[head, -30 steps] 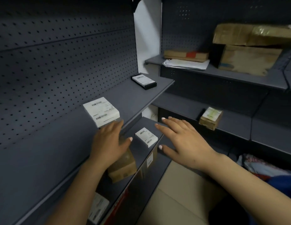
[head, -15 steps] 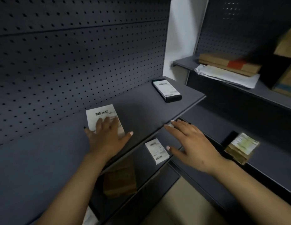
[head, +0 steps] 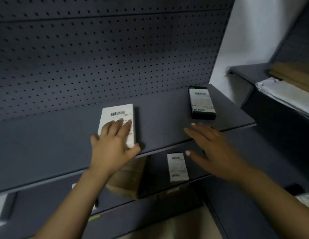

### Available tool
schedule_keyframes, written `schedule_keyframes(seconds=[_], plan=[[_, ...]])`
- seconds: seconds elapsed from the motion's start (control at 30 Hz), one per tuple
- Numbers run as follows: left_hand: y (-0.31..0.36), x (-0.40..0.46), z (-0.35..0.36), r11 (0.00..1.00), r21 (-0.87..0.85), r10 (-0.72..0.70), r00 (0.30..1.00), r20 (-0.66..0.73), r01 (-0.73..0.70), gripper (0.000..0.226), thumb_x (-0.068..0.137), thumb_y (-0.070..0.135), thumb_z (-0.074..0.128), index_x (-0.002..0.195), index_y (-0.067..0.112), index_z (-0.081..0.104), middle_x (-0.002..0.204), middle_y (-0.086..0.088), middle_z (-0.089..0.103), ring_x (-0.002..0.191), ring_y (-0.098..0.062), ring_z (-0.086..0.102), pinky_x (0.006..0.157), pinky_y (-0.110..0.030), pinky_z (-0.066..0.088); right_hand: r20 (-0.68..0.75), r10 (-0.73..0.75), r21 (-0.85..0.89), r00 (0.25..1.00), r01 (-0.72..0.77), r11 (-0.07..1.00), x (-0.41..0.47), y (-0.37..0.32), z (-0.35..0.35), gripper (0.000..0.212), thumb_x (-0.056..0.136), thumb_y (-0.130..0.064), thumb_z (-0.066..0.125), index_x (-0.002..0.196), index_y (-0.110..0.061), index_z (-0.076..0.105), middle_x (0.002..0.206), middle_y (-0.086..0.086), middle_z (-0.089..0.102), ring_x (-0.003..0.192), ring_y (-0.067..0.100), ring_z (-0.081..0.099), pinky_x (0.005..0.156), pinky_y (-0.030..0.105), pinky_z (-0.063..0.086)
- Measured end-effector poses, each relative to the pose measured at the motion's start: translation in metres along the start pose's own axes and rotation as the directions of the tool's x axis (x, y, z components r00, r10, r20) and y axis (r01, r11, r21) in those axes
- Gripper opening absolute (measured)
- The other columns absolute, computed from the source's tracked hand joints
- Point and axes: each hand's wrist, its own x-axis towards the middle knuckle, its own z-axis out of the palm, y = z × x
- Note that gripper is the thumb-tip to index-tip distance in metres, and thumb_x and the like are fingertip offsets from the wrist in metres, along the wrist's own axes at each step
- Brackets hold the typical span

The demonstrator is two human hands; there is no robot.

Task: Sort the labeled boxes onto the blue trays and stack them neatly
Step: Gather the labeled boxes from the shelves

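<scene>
The left hand (head: pixel 114 144) has come up from the lower shelf over the last second and now lies flat on the white labeled box (head: pixel 117 124), fingers spread across its label and thumb hooked round its near right corner; a second ago that box sat untouched just beyond the fingertips. The grip looks about to close, so this is likely the pick-up of the next box to sort, though the box is still resting on the upper shelf (head: pixel 167 128). The right hand (head: pixel 212 150) has also risen and hovers open and empty, fingers splayed, over the shelf's front edge. Beyond and to the right of its fingertips lies a black box with a white label (head: pixel 202 102). Just below its thumb, on the lower shelf (head: pixel 157 171), sits a small white labeled box (head: pixel 177 167), and beneath the left wrist a brown cardboard box (head: pixel 126 181). No blue tray is in view, so every box seen here lies loose on the shelves, and the sorting seems far from done.
</scene>
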Motion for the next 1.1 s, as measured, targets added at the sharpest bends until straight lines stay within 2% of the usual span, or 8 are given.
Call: schedule_keyframes(seconds=[0.13, 0.23, 0.37, 0.57, 0.7, 0.8, 0.93, 1.1], plan=[[0.030, -0.030, -0.013, 1.000, -0.004, 0.024, 0.995, -0.097, -0.025, 0.074, 0.070, 0.063, 0.044, 0.134, 0.025, 0.050, 0.142, 0.002, 0.046, 0.130, -0.022, 0.038, 0.087, -0.052, 0.040, 0.050, -0.083, 0.063, 0.995, 0.080, 0.995, -0.002, 0.025, -0.001, 0.065, 0.086, -0.053, 0.046, 0.144, -0.025, 0.035, 0.150, 0.003, 0.034, 0.138, 0.023, 0.029, 0.110, 0.034, 0.018], [0.043, -0.052, -0.018, 0.998, 0.050, 0.041, 0.991, -0.126, -0.035, 0.073, 0.071, 0.060, 0.047, 0.133, 0.025, 0.052, 0.142, 0.001, 0.047, 0.130, -0.025, 0.040, 0.087, -0.049, 0.039, 0.070, -0.134, 0.101, 0.989, 0.126, 0.987, -0.009, 0.034, 0.001, 0.065, 0.086, -0.047, 0.053, 0.145, -0.025, 0.034, 0.152, 0.002, 0.031, 0.140, 0.020, 0.025, 0.111, 0.032, 0.014], [0.053, -0.084, -0.023, 0.996, 0.084, 0.054, 0.986, -0.156, -0.041, 0.071, 0.071, 0.056, 0.052, 0.134, 0.022, 0.053, 0.142, -0.002, 0.047, 0.130, -0.028, 0.042, 0.090, -0.049, 0.038, 0.093, -0.115, 0.132, 0.989, 0.102, 0.986, -0.031, 0.034, 0.005, 0.065, 0.089, -0.039, 0.061, 0.146, -0.029, 0.029, 0.152, -0.007, 0.026, 0.142, 0.013, 0.018, 0.112, 0.024, 0.007], [0.056, -0.125, -0.022, 0.986, 0.026, 0.165, 0.956, -0.244, -0.164, 0.068, 0.069, 0.049, 0.059, 0.129, 0.018, 0.058, 0.138, -0.006, 0.052, 0.127, -0.030, 0.047, 0.091, -0.052, 0.040, 0.119, -0.091, 0.201, 0.989, 0.065, 0.977, -0.073, 0.014, 0.009, 0.066, 0.088, -0.041, 0.060, 0.141, -0.041, 0.021, 0.145, -0.017, 0.020, 0.140, 0.008, 0.017, 0.114, 0.027, 0.010], [0.047, -0.148, -0.019, 0.973, 0.039, 0.228, 0.934, -0.274, -0.226, 0.068, 0.069, 0.049, 0.061, 0.128, 0.016, 0.059, 0.137, -0.008, 0.052, 0.126, -0.031, 0.048, 0.089, -0.052, 0.040, 0.109, -0.033, 0.229, 0.994, 0.007, 0.974, -0.097, 0.004, 0.009, 0.065, 0.087, -0.044, 0.059, 0.144, -0.035, 0.028, 0.150, -0.008, 0.027, 0.140, 0.015, 0.024, 0.116, 0.040, 0.022], [0.045, -0.165, -0.010, 0.962, 0.032, 0.269, 0.929, -0.255, -0.270, 0.068, 0.070, 0.050, 0.062, 0.129, 0.016, 0.058, 0.138, -0.009, 0.051, 0.126, -0.032, 0.047, 0.090, -0.052, 0.039, 0.107, 0.007, 0.251, 0.994, -0.034, 0.967, -0.115, -0.001, 0.015, 0.066, 0.087, -0.040, 0.061, 0.143, -0.036, 0.026, 0.152, -0.001, 0.029, 0.140, 0.017, 0.025, 0.114, 0.045, 0.027], [0.043, -0.178, 0.015, 0.952, 0.058, 0.307, 0.937, -0.164, -0.302, 0.070, 0.069, 0.053, 0.066, 0.129, 0.017, 0.059, 0.137, -0.009, 0.052, 0.128, -0.031, 0.046, 0.092, -0.054, 0.037, 0.147, 0.086, 0.296, 0.985, -0.127, 0.947, -0.130, -0.006, 0.025, 0.067, 0.088, -0.040, 0.061, 0.145, -0.034, 0.027, 0.153, -0.003, 0.026, 0.142, 0.015, 0.020, 0.116, 0.038, 0.022], [0.044, -0.167, 0.041, 0.918, 0.162, 0.378, 0.923, -0.076, -0.363, 0.068, 0.072, 0.050, 0.065, 0.131, 0.017, 0.056, 0.140, -0.012, 0.049, 0.130, -0.033, 0.042, 0.096, -0.058, 0.032, 0.190, 0.153, 0.250, 0.970, -0.199, 0.948, -0.126, -0.001, 0.048, 0.068, 0.090, -0.038, 0.060, 0.148, -0.029, 0.025, 0.156, 0.000, 0.020, 0.144, 0.018, 0.014, 0.117, 0.039, 0.019]])
